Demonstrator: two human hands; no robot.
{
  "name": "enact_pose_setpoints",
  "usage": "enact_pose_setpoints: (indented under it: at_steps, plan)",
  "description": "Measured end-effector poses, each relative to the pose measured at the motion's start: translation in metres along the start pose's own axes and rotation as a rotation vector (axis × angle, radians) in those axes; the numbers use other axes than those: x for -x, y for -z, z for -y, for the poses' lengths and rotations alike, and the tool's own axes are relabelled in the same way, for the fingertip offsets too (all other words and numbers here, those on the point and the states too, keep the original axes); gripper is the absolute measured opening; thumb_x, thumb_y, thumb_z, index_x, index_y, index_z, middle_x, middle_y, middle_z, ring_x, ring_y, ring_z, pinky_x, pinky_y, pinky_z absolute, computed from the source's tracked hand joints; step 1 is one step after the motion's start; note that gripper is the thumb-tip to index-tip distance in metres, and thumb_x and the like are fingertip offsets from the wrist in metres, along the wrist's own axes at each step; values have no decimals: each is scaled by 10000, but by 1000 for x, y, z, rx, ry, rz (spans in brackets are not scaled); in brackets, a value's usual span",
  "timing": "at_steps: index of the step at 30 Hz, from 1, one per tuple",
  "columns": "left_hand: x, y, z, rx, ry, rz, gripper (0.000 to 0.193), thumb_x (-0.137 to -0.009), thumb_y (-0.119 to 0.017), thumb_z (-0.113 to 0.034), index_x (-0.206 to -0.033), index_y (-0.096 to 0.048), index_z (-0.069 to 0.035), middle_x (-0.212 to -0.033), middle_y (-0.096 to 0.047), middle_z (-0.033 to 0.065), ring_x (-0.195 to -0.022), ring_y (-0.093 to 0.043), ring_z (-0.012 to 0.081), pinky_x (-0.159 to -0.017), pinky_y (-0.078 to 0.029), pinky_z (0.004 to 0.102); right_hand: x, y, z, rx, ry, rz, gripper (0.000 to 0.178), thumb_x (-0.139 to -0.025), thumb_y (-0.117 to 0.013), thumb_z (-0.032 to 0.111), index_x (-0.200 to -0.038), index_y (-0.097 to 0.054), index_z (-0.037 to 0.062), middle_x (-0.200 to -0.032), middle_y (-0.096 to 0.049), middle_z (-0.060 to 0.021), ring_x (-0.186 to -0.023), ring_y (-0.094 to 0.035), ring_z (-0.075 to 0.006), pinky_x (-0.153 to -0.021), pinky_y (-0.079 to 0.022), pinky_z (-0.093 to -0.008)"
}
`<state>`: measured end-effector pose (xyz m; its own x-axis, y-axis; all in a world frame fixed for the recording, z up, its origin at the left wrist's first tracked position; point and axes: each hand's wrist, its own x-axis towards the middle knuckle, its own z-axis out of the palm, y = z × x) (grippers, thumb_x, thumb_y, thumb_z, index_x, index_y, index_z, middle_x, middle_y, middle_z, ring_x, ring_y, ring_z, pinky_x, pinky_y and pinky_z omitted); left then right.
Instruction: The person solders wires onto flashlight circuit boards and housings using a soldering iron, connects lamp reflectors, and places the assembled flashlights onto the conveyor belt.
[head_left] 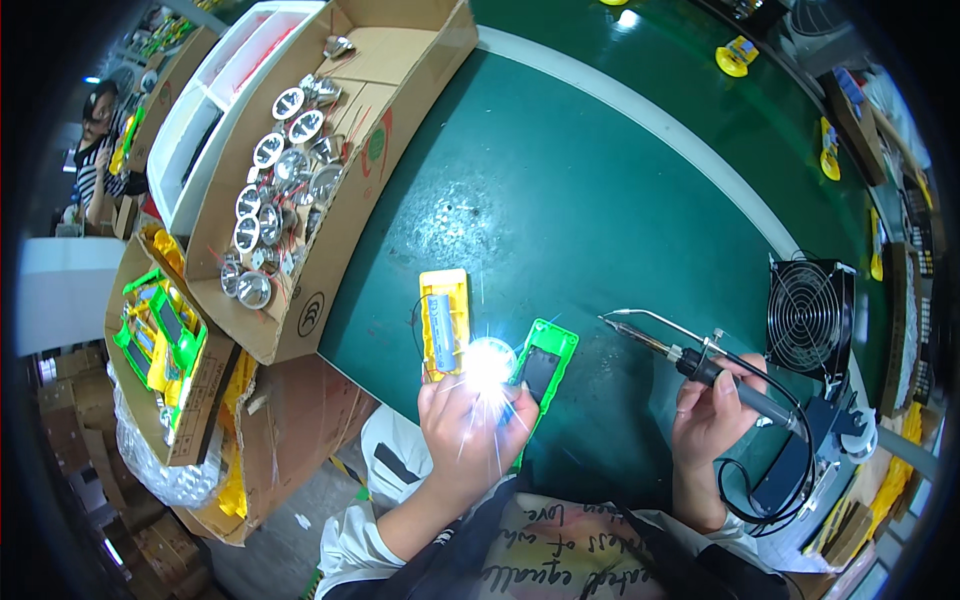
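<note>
My left hand (462, 445) is closed around the near ends of an opened lamp. A lit reflector (490, 364) glares between its two parts and washes out the fingers' detail. On its left is a yellow housing half (461, 300) with a grey cylindrical battery (440, 335) inside; a thin dark wire loops beside it. Tilted to the right is a green housing part (565, 345) with a dark panel. My right hand (712, 425) grips a soldering iron (702, 369) by its dark handle. The iron's tip and thin metal feed tube point left, apart from the lamp.
A cardboard box (398, 130) of wired silver reflectors stands left on the green table (410, 230). Left of it, a smaller carton (190, 440) holds yellow and green parts. A black fan (806, 312) stands right, near the iron's looping cable. Another person (97, 150) is at far left.
</note>
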<state>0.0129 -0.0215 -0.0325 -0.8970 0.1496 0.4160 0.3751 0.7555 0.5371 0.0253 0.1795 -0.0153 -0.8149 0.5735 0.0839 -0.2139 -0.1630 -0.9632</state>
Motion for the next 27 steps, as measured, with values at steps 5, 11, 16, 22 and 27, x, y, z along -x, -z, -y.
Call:
enact_pose_setpoints:
  at_steps: [5,11,16,22,27]
  plan:
    - [-1,-1,-3,-37,-5,9,177,-532,-680,-36,-626,-538,-83,-608,-452,29,-552,-464,199,-532,-327,319,2,3,-2,-18,-48,-25,160,-775,-505,97,-831,-406,-16,-576,-479,-92,-388,-436,-101,-354,-363,-184]
    - [-2,-1,-3,-51,0,34,177,-539,-677,-34,-639,-538,-77,-638,-475,42,-574,-478,216,-543,-339,322,4,8,-9,-37,-91,-11,125,-760,-499,46,-827,-417,-19,-623,-488,-102,-396,-446,-105,-360,-385,-190]
    - [-4,1,-3,-26,4,46,180,-549,-674,-25,-655,-538,-75,-647,-485,44,-579,-481,219,-549,-346,327,1,10,-9,-30,-95,1,112,-766,-497,46,-826,-423,-14,-643,-482,-90,-403,-453,-105,-348,-373,-195]
    - [-4,4,-4,-6,19,89,183,-552,-694,-45,-678,-566,-77,-642,-482,38,-581,-477,213,-552,-353,326,1,8,-8,-24,-109,-2,123,-778,-515,69,-822,-426,-4,-630,-485,-84,-417,-462,-103,-350,-365,-193]
    - [-1,4,-4,-30,4,91,173,-569,-710,-77,-710,-610,-82,-624,-482,32,-586,-477,200,-562,-349,316,1,8,-7,-25,-122,1,120,-782,-514,70,-820,-426,-1,-617,-488,-82,-424,-466,-99,-356,-364,-190]
